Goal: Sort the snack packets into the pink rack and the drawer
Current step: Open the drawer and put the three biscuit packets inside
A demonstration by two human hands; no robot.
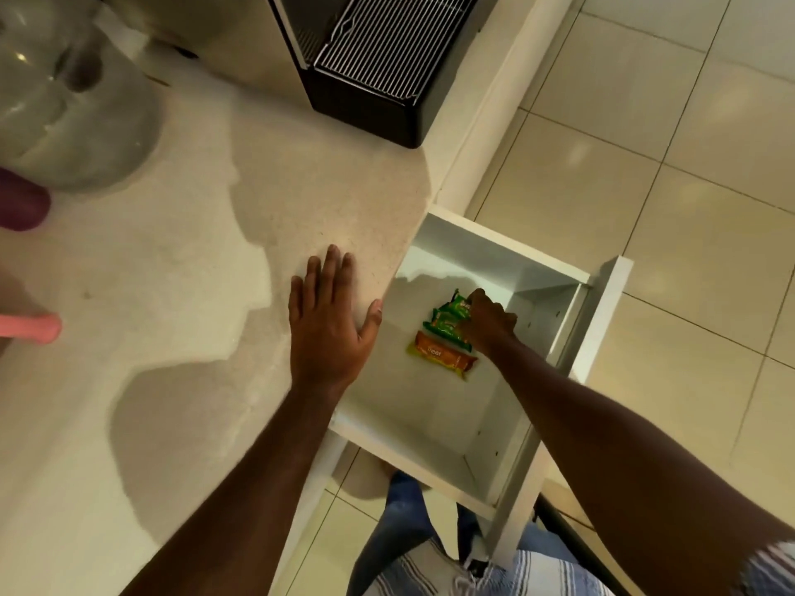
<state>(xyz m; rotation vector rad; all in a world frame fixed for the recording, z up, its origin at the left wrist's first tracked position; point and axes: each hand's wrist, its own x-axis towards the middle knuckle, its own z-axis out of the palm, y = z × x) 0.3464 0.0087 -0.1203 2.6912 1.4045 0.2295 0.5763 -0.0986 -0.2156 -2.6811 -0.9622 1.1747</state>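
The white drawer point(434, 449) stands pulled out below the counter's right edge. Inside it lie an orange snack packet point(441, 354) and, just beyond, green snack packets point(447, 320). My right hand point(490, 322) reaches down into the drawer with its fingers closed on the green packets; whether they rest on the drawer floor I cannot tell. My left hand point(329, 324) lies flat, fingers spread, on the beige counter point(193, 273) at its edge, holding nothing. A pink rack point(38, 329) part shows at the far left edge, mostly out of frame.
A black appliance with a metal grille point(378, 58) sits at the counter's back. A clear glass container point(64, 92) and a dark purple object point(21, 204) are at the left. Tiled floor point(667, 187) lies to the right; my legs stand below the drawer.
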